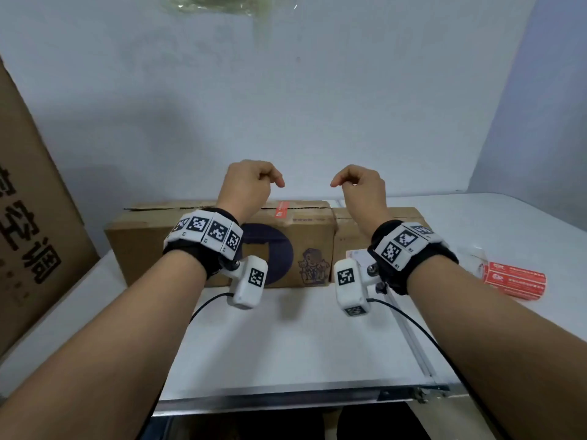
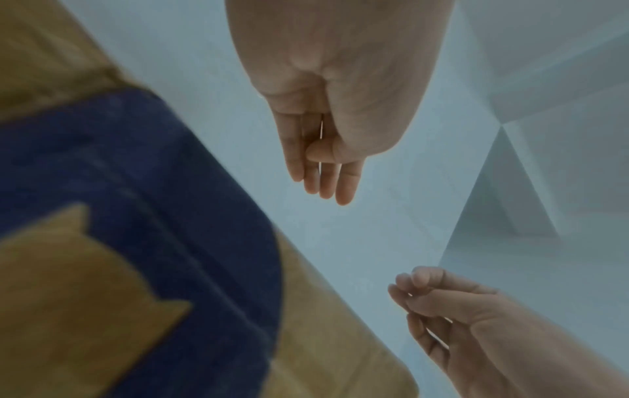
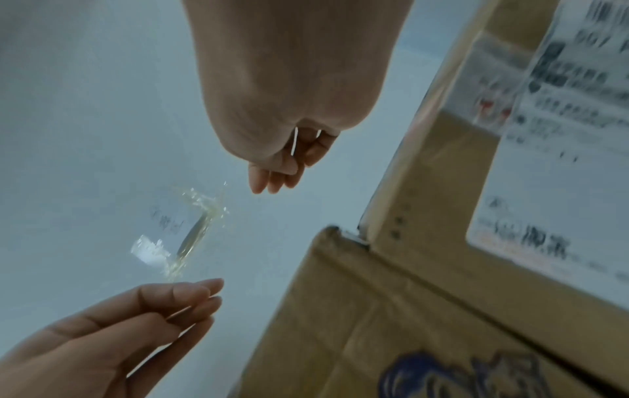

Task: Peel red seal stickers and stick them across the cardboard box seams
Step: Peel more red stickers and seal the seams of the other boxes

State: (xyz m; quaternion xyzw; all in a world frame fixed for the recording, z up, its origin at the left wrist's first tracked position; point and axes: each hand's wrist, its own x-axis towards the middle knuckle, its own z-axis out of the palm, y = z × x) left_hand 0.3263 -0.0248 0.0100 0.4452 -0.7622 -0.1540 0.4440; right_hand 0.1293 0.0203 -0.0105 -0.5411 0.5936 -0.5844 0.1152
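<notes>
A cardboard box (image 1: 305, 236) with a dark blue logo stands on the white table, and one red seal sticker (image 1: 282, 209) lies across its top seam. A second cardboard box (image 1: 349, 230) with a white shipping label stands against its right side. Both hands hover above the boxes' top edges. My left hand (image 1: 270, 179) hangs with loosely curled fingers and holds nothing, as the left wrist view (image 2: 327, 172) confirms. My right hand (image 1: 343, 182) is likewise loosely curled and empty (image 3: 279, 175). A stack of red seal stickers (image 1: 514, 281) lies on the table at the right.
A tall cardboard carton (image 1: 31, 217) with black print leans at the left. The white table (image 1: 286, 344) has a metal front edge, and wrist-camera cables run over it. A wall rises just behind the boxes, with clear tape (image 3: 190, 237) stuck on it.
</notes>
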